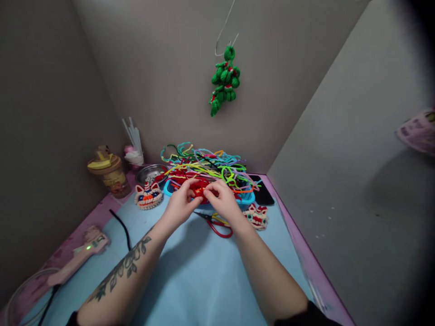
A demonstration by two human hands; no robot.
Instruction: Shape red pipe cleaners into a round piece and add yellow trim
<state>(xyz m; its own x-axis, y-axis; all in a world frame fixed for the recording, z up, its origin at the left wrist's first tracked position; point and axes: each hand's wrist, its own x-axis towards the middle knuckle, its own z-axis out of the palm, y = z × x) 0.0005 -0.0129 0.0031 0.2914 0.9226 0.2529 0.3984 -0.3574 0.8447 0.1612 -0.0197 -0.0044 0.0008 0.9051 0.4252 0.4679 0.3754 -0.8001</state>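
Observation:
My left hand (184, 199) and my right hand (220, 194) meet above the near edge of a blue basket (249, 198). Pinched between the fingertips of both is a small red yarn piece (198, 190) with a bit of orange on it; the fingers partly cover it, so its full shape does not show. Many coloured yarn strands (210, 165) spill over the basket behind. Below the hands lie scissors (219, 228) with red and yellow handles. A cream lion-face yarn piece (148, 197) rests left of my hands, and another lion-face piece (257, 216) sits near my right wrist.
A metal bowl (144, 173) with small pieces, a lidded cup (113, 174) and a holder of white sticks (134, 156) stand back left. A glue gun (81, 256) with a cord lies left. A phone (263, 191) is right of the basket. Green yarn ornament (226, 77) hangs above.

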